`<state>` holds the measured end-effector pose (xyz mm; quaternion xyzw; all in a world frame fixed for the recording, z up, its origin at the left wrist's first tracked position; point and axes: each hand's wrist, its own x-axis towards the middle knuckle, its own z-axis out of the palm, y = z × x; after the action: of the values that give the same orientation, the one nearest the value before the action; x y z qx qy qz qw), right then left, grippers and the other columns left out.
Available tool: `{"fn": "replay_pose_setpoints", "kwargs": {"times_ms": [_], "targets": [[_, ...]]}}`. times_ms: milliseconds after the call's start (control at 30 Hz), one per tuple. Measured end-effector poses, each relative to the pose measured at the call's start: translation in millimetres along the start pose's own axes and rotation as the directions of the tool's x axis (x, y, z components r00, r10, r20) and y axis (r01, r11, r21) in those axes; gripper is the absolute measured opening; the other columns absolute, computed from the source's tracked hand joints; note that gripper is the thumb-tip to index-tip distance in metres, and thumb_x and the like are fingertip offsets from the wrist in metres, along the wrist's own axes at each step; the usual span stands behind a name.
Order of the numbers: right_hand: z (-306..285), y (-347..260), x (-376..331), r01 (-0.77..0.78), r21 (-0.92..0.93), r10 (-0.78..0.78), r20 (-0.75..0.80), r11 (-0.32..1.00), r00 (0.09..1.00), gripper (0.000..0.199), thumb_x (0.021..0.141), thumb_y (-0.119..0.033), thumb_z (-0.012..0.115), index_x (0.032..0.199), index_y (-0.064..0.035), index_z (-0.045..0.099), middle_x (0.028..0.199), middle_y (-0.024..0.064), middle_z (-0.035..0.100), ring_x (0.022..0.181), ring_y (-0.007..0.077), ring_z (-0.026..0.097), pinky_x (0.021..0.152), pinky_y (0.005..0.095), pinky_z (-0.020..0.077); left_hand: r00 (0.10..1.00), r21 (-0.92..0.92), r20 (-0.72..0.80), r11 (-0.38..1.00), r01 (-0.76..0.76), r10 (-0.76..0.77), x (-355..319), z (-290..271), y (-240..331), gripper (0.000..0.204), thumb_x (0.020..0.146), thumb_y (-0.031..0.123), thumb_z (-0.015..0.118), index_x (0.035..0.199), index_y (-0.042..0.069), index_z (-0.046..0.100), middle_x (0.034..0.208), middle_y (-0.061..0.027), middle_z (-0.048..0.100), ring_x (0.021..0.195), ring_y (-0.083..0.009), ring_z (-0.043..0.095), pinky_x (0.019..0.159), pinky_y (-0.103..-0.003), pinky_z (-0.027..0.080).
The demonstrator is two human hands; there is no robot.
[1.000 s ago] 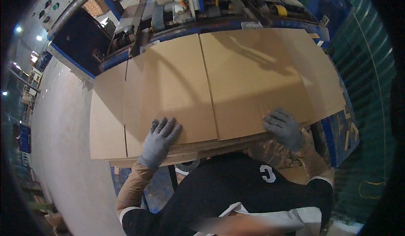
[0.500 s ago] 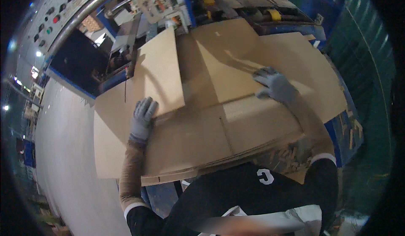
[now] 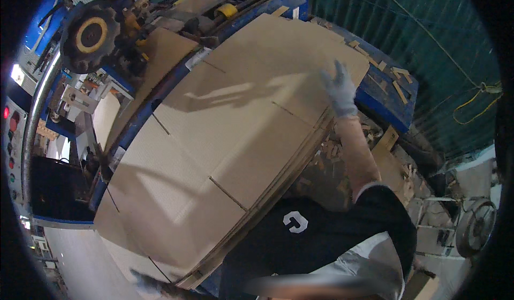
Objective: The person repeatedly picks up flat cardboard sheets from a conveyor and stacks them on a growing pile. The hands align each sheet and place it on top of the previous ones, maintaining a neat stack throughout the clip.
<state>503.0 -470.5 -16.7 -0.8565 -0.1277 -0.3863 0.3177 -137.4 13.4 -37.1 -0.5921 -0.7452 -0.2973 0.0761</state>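
A stack of brown cardboard sheets [image 3: 235,123] with slots cut in its edges lies before me. Over its right end, my right hand [image 3: 341,92], in a grey glove, is raised with the fingers spread and nothing in them. My left hand [image 3: 145,283], gloved alike, is low at the picture's bottom, beside the near left corner of the stack. Its fingers look stretched out, though they are dim and partly cut off. Further cardboard [image 3: 155,59] lies inside the machine beyond the stack.
A black handwheel [image 3: 91,36] and a metal rail [image 3: 43,80] stand at the far left. Cardboard scraps [image 3: 399,85] litter a blue ledge on the right, with more below the stack. A fan [image 3: 475,229] stands at lower right, near a green corrugated wall [image 3: 407,27].
The view has swung to the right. The two cardboard pieces under my hands are off the stack, with cardboard now in the machine. My right hand has lifted; my left has moved toward the near corner.
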Motion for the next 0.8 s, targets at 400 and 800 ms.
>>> {"fn": "replay_pose_setpoints", "kwargs": {"times_ms": [400, 800], "targets": [[0.1, 45.1, 20.2, -0.369, 0.808, 0.548, 0.069, 0.459, 0.833, 0.036, 0.086, -0.014, 0.063, 0.119, -0.0015, 0.057, 0.118, 0.0125, 0.060, 0.098, 0.0201, 0.059, 0.085, 0.0302, 0.0483, 0.886, -0.407, 0.122, 0.791, 0.456, -0.448, -0.9, -30.5, -87.1, 0.074, 0.081, 0.053, 0.063, 0.129, -0.003, 0.052, 0.131, -0.0233, 0.051, 0.113, -0.0325, 0.053, 0.096, -0.044, 0.043], [-113.9, -84.7, 123.4, -0.254, 0.647, 0.036, 0.331, 0.719, 0.943, 0.045, 0.090, -0.026, 0.058, 0.126, 0.0010, 0.055, 0.119, 0.0077, 0.062, 0.103, 0.0180, 0.057, 0.089, 0.0298, 0.0427, 0.729, -0.690, 0.607, -0.246, 0.681, 0.316, -21.2, -105.0, -39.4, 0.044, 0.093, 0.023, 0.054, 0.128, -0.002, 0.048, 0.124, -0.0137, 0.056, 0.110, -0.0244, 0.055, 0.093, -0.035, 0.045]]}}
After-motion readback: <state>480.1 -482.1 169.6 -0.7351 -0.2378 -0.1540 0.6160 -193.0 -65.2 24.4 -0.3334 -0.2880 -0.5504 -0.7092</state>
